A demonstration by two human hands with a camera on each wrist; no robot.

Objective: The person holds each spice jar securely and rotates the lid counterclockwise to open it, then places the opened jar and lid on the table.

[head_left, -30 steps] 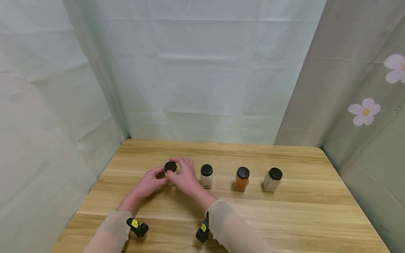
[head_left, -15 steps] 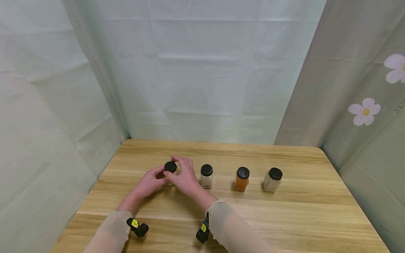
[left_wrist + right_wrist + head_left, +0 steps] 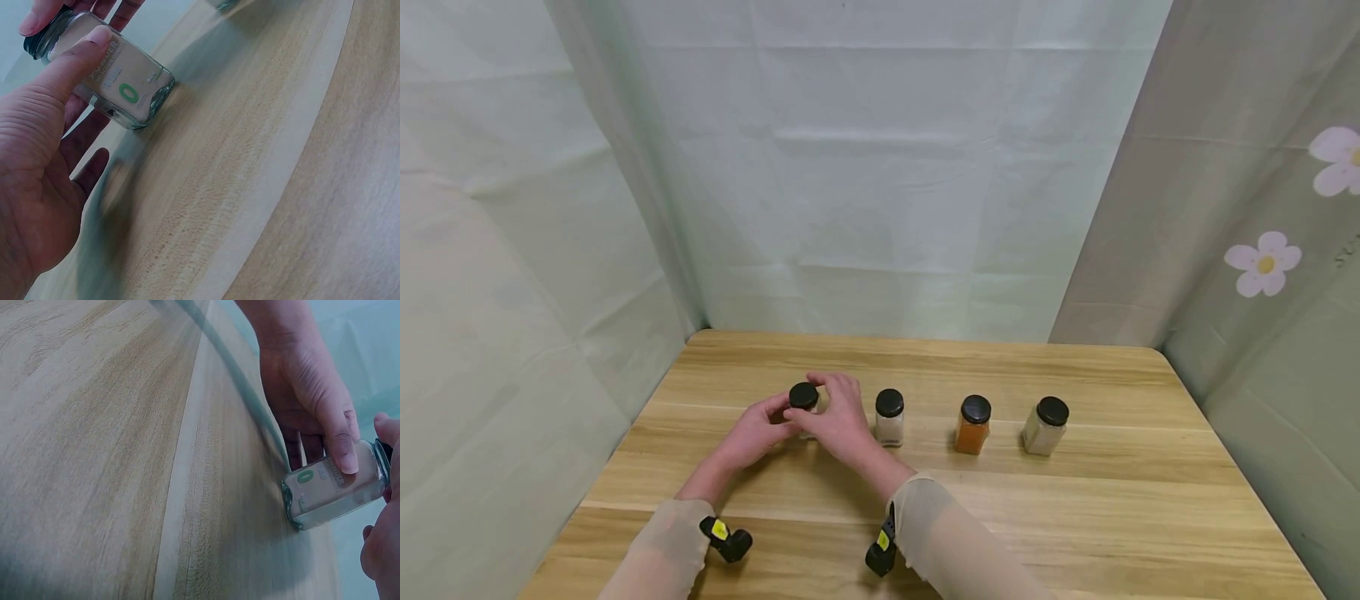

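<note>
A square glass jar with a black lid (image 3: 803,395) stands at the left end of a row on the table. My left hand (image 3: 752,435) grips its body, the thumb lying across a pale label with a green mark, as the left wrist view of the jar (image 3: 140,84) shows. My right hand (image 3: 842,425) reaches over from the right and holds the lid, thumb on the near side and fingers on the far side. In the right wrist view the jar (image 3: 331,494) is filled with pale powder. My right hand covers most of its lid there.
To the right stand a pale-filled jar (image 3: 890,421), a jar of orange powder (image 3: 973,427) and another pale-filled jar (image 3: 1045,427), all black-lidded. The wooden table (image 3: 1112,517) meets hanging cloth (image 3: 880,208) at the back and sides.
My right thumb has slid left along the near edge of the lid, and the fingertips on the far side have shifted slightly right. My left hand and the jar keep their place.
</note>
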